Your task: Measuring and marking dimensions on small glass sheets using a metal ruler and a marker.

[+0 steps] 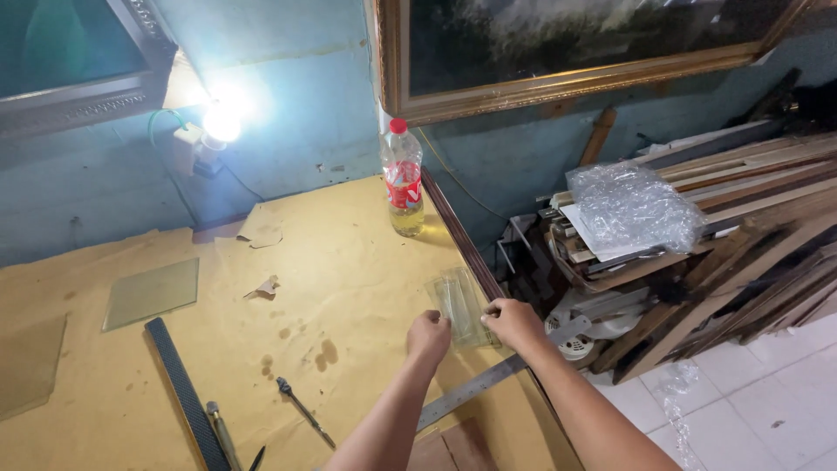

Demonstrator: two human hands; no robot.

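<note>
My left hand (428, 336) is curled with its fingertips pinching the near edge of a small stack of clear glass strips (459, 305); my right hand (514, 321) grips the same stack at its right near corner; the glass lies on the yellow-papered table (349, 262), by its right edge; a steel ruler (488, 384) lies just below my hands; a plastic bottle (403, 179) stands farther back.

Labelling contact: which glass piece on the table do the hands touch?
The small stack of clear glass strips at the table's right edge, between left hand and right hand. The glass pane lies far left, untouched.
</note>
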